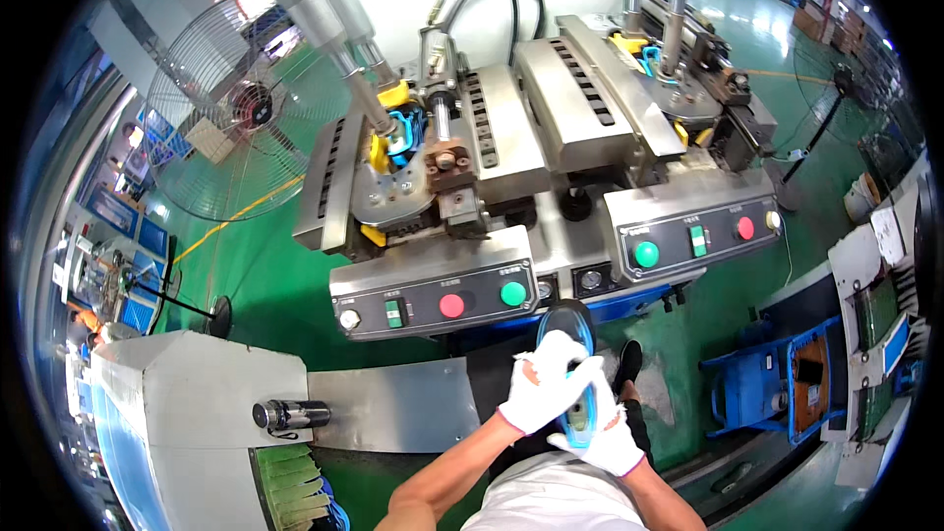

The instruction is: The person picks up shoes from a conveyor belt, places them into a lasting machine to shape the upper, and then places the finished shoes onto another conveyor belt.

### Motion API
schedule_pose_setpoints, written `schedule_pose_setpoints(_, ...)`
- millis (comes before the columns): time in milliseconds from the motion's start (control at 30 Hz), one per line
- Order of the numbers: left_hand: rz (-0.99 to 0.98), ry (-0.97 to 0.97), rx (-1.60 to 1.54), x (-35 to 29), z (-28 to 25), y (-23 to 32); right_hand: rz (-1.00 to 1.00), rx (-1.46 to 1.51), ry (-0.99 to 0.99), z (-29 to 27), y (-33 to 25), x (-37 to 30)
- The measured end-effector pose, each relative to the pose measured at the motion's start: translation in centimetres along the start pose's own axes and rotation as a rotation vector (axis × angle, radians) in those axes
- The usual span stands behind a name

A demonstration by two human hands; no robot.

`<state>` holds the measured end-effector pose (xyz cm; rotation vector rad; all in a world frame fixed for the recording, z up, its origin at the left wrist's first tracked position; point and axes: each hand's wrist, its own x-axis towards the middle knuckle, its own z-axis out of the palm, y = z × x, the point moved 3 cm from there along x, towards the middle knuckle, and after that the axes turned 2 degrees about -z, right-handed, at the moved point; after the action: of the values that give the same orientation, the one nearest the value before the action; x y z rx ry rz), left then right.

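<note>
Between my two white-gloved hands is a dark shoe (564, 321) with a bright blue rim, held lengthwise in front of my body. My left hand (547, 383) closes over its upper middle from the left. Lower down, my right hand (604, 435) grips it near the end closer to me. The gloves hide much of the shoe's middle. Just beyond it stands a two-station metal machine. Blue pieces (401, 136) sit among yellow pads at its left station, and another blue piece (651, 61) sits at the right one.
Two control panels with buttons, left (433, 297) and right (693, 236), face me. A metal shelf (393, 403) carries a dark flask (291, 415) at its left end. Wire-caged fans (231, 103) stand behind, and a blue stool-like frame (752, 388) is at right.
</note>
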<state>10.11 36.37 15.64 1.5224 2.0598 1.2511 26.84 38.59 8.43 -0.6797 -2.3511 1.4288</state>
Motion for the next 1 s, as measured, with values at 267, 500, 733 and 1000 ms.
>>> schedule_pose_setpoints(267,0.414,-0.56,-0.392,6.6,10.5,14.6,0.21,0.315,0.932,-10.3,1.1,-9.4)
schedule_pose_setpoints(500,0.521,-0.52,-0.31,1.8,14.3,11.8,0.039,0.148,1.563,-22.9,6.1,-15.2)
schedule_pose_setpoints(733,0.102,-0.584,-0.208,-2.9,14.1,2.9,0.005,-0.034,1.834,-40.3,14.2,-17.3)
schedule_pose_setpoints(1000,-0.204,-0.647,-0.019,-1.5,15.4,1.3,0.721,-0.413,1.75,-66.7,23.8,-21.5)
